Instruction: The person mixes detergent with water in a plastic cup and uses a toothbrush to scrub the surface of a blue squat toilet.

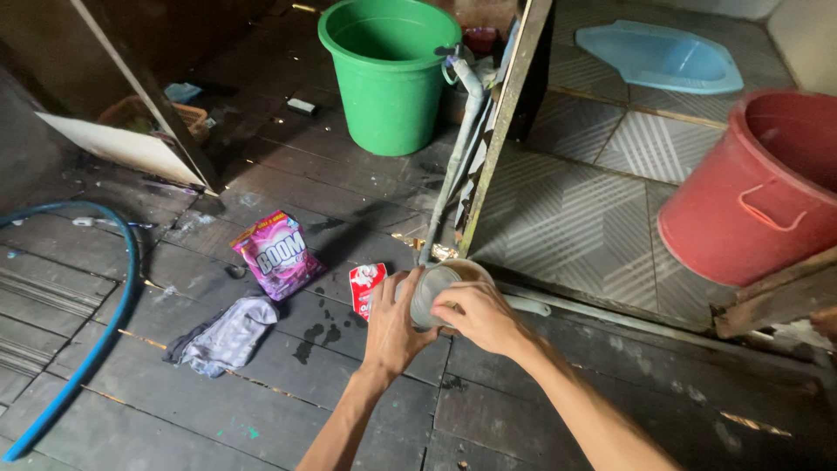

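Note:
Both my hands hold a clear glass jar (433, 290) low over the dark wooden floor. My left hand (392, 327) wraps its left side and bottom, and my right hand (481, 316) grips its right side, fingers over the rim. A small red and white sachet (365, 285) lies on the floor just left of my left hand. A pink detergent pouch (277, 253) lies further left, and a crumpled grey cloth (228, 336) lies below it.
A green bucket (390, 74) stands at the back by a white pipe (458, 157) and a door frame. Behind the threshold are a tiled floor, a blue squat pan (660, 55) and a red bucket (765, 187). A blue hose (87, 340) curves at left.

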